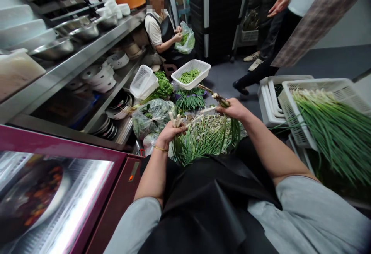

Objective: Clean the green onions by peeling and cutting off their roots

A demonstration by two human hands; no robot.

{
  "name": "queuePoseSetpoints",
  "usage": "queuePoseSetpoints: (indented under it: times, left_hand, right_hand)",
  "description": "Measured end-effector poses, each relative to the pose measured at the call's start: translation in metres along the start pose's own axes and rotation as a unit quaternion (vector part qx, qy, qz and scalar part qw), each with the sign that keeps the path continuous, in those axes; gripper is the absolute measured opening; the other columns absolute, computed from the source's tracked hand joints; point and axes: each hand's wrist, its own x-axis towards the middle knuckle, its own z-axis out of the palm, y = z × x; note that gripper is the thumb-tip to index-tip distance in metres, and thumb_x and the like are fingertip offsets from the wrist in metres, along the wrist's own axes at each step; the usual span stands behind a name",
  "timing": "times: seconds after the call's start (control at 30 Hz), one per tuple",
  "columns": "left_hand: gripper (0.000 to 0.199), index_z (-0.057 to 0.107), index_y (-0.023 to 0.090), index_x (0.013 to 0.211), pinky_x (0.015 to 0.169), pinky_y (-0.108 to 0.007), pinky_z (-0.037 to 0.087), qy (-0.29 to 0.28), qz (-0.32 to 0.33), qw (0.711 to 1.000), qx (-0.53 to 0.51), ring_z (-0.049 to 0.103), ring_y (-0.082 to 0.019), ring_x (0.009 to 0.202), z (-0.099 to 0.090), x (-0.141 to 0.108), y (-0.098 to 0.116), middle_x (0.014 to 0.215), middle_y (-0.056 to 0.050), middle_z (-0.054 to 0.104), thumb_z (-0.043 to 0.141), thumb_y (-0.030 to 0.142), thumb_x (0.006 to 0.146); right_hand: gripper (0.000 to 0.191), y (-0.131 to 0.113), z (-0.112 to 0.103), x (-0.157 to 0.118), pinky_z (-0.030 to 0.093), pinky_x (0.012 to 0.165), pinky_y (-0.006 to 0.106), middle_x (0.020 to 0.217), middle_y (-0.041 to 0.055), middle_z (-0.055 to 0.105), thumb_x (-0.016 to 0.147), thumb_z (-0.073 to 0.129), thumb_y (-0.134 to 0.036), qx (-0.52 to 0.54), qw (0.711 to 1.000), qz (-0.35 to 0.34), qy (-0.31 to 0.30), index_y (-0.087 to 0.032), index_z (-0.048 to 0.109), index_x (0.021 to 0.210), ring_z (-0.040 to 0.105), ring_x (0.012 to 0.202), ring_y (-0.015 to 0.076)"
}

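Observation:
My left hand (170, 132) is closed around several spring onions (176, 120), their white ends pointing up and green leaves hanging below. Further right, my right hand (234, 109) grips another bunch of spring onions (220, 99) with brown, dirty root ends. A pale stalk stretches between the two hands. Beneath them lies a heap of loose green leaves and trimmings (199, 140), in front of my black apron (208, 196). To the right, a white basket (300, 120) holds many more spring onions (339, 130) with long green leaves.
Clear bags of greens (152, 116) lie left of the heap. A white basket of green pods (191, 77) stands beyond it, near a seated co-worker (162, 33) holding a bag. Metal shelves (66, 76) and a lit display case (58, 196) line the left. People stand at right.

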Motion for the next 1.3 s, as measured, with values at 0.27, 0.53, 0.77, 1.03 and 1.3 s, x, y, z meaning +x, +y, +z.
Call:
queuePoseSetpoints:
  times: [0.27,0.53,0.77,1.03,1.3]
  left_hand:
    - [0.030,0.067,0.013,0.071,0.040,-0.019,0.027,0.065,-0.028,0.994,-0.078,0.046,-0.007,0.044,-0.011,-0.008,-0.001,0.058,-0.005,0.062,0.079,0.039,0.062]
    - [0.039,0.067,0.012,0.081,0.039,-0.019,0.023,-0.022,-0.043,0.992,-0.119,0.042,-0.005,0.039,0.039,0.009,0.003,0.062,-0.006,0.065,0.081,0.041,0.059]
    - [0.033,0.067,0.012,0.074,0.040,-0.022,0.026,0.024,0.014,0.994,-0.107,0.044,-0.007,0.042,0.050,0.015,0.010,0.057,-0.006,0.062,0.077,0.042,0.066]
    - [0.038,0.066,0.012,0.076,0.037,-0.022,0.017,0.027,-0.017,0.986,-0.162,0.034,-0.004,0.035,0.051,0.010,0.012,0.054,-0.004,0.060,0.078,0.046,0.063]
    - [0.034,0.058,0.014,0.062,0.040,-0.021,0.022,0.126,0.026,0.989,-0.072,0.034,-0.004,0.038,0.050,0.021,0.003,0.045,0.004,0.047,0.082,0.039,0.058]
  right_hand:
    - [0.035,0.009,-0.003,-0.001,0.034,0.045,0.023,0.059,0.0014,0.058,0.059,0.080,-0.040,0.108,0.993,0.011,0.035,-0.012,0.066,0.074,0.045,0.049,0.0082]
    - [0.041,-0.009,0.101,-0.001,0.035,0.050,0.023,0.060,-0.0015,0.056,0.058,0.076,-0.048,0.152,0.988,-0.017,-0.017,-0.012,0.067,0.076,0.044,0.053,0.0085]
    - [0.040,-0.008,0.099,0.001,0.039,0.054,0.024,0.061,0.0003,0.058,0.058,0.075,-0.050,0.128,0.992,-0.017,0.010,-0.013,0.064,0.068,0.049,0.056,0.0103]
    - [0.046,-0.017,0.081,-0.002,0.036,0.051,0.023,0.060,-0.0002,0.056,0.061,0.073,-0.049,0.128,0.991,-0.007,0.027,-0.010,0.070,0.085,0.045,0.054,0.0092]
    - [0.042,-0.005,0.109,-0.001,0.036,0.050,0.021,0.056,-0.0023,0.054,0.050,0.080,-0.048,0.094,0.993,0.024,-0.067,-0.012,0.064,0.063,0.045,0.053,0.0079]
